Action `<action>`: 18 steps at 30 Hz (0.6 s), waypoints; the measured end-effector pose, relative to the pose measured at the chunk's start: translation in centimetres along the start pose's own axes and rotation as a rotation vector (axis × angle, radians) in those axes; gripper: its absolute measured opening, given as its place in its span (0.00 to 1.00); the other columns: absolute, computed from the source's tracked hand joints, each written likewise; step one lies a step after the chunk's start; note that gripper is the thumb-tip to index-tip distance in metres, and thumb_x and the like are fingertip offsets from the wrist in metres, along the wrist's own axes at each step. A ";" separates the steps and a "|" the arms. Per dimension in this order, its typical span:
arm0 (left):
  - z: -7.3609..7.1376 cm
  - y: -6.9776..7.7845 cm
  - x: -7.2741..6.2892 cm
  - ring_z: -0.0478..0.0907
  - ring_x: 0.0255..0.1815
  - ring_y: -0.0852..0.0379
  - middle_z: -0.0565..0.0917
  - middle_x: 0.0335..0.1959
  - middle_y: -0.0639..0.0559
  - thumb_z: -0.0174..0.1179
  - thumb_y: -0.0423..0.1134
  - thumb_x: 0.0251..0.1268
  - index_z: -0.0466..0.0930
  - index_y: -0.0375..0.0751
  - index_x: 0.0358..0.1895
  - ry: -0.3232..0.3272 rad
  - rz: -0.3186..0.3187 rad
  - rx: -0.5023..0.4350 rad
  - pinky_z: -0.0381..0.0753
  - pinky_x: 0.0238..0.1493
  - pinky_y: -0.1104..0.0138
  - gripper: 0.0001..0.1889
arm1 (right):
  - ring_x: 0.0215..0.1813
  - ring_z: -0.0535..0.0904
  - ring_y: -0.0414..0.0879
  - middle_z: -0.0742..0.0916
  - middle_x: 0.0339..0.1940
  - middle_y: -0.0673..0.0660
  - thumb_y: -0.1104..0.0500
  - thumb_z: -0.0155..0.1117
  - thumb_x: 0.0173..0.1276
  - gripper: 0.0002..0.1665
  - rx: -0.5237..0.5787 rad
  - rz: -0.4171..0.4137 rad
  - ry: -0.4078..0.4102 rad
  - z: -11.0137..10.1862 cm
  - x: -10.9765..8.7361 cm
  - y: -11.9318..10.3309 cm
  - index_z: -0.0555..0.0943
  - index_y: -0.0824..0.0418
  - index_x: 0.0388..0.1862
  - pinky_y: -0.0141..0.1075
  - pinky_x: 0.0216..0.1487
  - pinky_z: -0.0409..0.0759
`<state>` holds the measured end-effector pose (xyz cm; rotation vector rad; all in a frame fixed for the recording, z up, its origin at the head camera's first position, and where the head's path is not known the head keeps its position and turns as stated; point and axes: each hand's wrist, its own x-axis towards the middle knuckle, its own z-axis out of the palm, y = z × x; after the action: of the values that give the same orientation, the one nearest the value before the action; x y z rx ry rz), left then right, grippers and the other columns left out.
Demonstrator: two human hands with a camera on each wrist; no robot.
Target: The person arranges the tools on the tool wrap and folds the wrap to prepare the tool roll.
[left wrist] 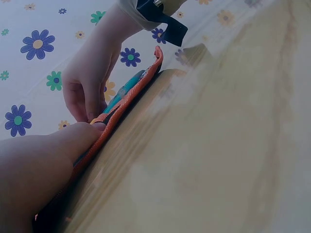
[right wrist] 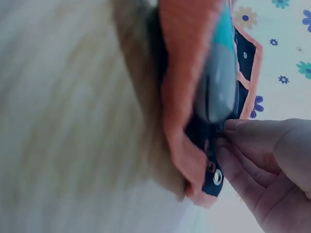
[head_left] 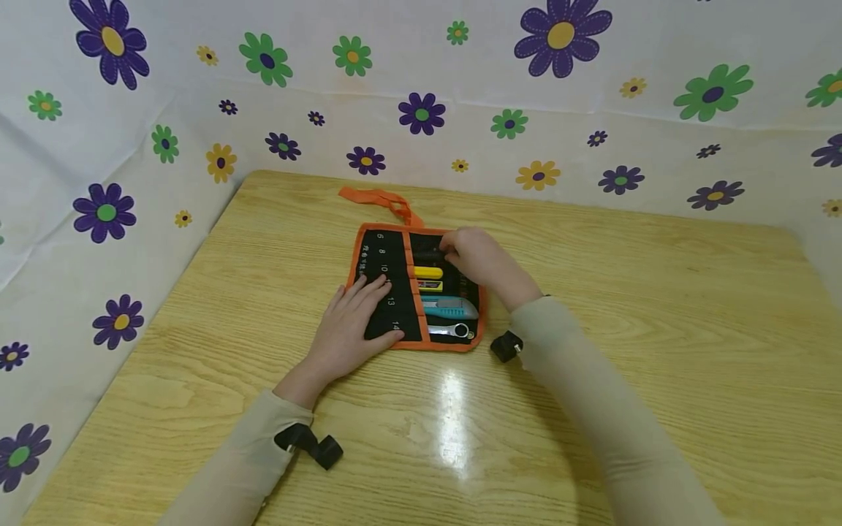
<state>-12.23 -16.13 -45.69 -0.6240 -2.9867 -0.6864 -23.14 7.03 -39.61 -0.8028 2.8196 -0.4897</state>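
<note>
A black tool pouch [head_left: 406, 310] with orange edging lies unrolled on the table. My left hand [head_left: 349, 329] rests on its numbered left half, fingers spread. At the upper right pocket my right hand [head_left: 476, 256] pinches the end of a slim black tool [head_left: 429, 256], whose kind cannot be made out. Lower pockets hold a yellow-handled tool [head_left: 427, 272], a yellow-labelled item [head_left: 430, 286], a teal utility knife [head_left: 450, 307] and a ring-ended wrench [head_left: 450, 330]. In the right wrist view the thumb and fingertips [right wrist: 228, 133] meet beside the knife's grey end [right wrist: 216, 92].
An orange tie strap [head_left: 378, 196] trails from the pouch's far edge. The wooden table [head_left: 625, 307] extends on both sides, with a flowered cloth [head_left: 460, 73] hanging behind it and at the left. Black camera mounts [head_left: 309, 444] are strapped to both wrists.
</note>
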 end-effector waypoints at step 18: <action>0.0 -0.1 0.0 0.46 0.76 0.48 0.58 0.74 0.52 0.57 0.64 0.61 0.59 0.45 0.73 0.011 0.008 -0.011 0.39 0.73 0.51 0.42 | 0.52 0.80 0.52 0.84 0.50 0.62 0.66 0.58 0.70 0.13 0.028 0.017 -0.003 1.0 1.4 -1.9 0.82 0.67 0.51 0.41 0.53 0.78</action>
<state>-12.26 -16.17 -45.71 -0.6299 -2.9707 -0.7036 -23.17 4.55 -39.94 -0.7730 2.8082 -0.5235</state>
